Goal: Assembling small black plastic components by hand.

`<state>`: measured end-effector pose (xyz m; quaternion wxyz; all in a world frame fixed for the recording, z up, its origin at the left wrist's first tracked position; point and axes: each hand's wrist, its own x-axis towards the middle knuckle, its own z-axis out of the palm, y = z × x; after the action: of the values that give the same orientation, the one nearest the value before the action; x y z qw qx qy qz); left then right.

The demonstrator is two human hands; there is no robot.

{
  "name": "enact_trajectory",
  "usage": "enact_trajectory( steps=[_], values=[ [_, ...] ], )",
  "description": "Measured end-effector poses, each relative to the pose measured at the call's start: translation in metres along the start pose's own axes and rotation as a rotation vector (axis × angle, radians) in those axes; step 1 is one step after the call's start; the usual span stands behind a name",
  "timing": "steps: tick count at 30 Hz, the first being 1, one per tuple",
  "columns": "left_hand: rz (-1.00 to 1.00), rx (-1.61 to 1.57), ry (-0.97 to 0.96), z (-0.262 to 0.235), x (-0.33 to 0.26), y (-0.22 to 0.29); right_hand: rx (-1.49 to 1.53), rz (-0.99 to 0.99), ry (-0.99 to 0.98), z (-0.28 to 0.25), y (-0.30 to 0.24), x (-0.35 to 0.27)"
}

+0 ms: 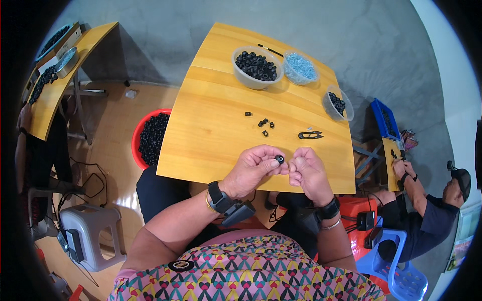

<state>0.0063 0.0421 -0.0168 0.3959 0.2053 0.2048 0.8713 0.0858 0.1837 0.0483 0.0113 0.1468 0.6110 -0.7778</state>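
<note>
My left hand (pixel 253 168) pinches a small black ring-shaped part (pixel 279 159) between thumb and fingers, its round opening showing. Close beside it, my right hand (pixel 309 173) has its fingertips pressed together; whatever they may hold is too small to make out. Both hands hover over the near edge of the wooden table (pixel 211 125). Beyond them lie several loose black parts (pixel 263 123) in a small group. A pair of black thread snips (pixel 310 135) rests on the tabletop beyond my right hand.
Toward the back stand a bowl of black parts (pixel 241 75), a tub of small blue pieces (pixel 300 80) and a smaller bowl (pixel 346 113). A black pen (pixel 270 49) lies behind them. A red basin (pixel 136 135) is left of the table. Other people (pixel 427 215) sit on both sides.
</note>
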Motion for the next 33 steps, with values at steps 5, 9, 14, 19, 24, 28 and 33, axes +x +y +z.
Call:
enact_trajectory(
  steps=[5, 9, 14, 19, 24, 28, 33],
  values=[
    [-0.038, 0.061, 0.064, -0.002, -0.002, 0.002, 0.216, -0.003, -0.183, -0.005, -0.003, 0.006],
    [-0.028, 0.035, 0.088, 0.001, -0.002, 0.004, 0.386, 0.000, -0.176, 0.002, -0.001, 0.009],
    [-0.013, 0.028, 0.058, 0.003, -0.002, 0.008, 0.395, 0.003, -0.258, 0.011, -0.012, 0.009],
    [0.010, -0.006, 0.033, 0.000, -0.002, 0.004, 0.328, -0.072, -0.295, 0.005, -0.008, 0.010],
    [0.021, 0.006, 0.005, 0.002, -0.001, 0.005, 0.073, -0.201, -0.289, 0.004, -0.009, 0.011],
    [0.022, 0.049, 0.024, 0.003, -0.001, 0.006, -0.004, -0.285, -0.252, 0.007, -0.008, 0.010],
    [0.010, 0.109, 0.083, -0.003, -0.003, 0.002, -0.249, -0.391, -0.103, 0.001, -0.004, 0.010]
  ],
)
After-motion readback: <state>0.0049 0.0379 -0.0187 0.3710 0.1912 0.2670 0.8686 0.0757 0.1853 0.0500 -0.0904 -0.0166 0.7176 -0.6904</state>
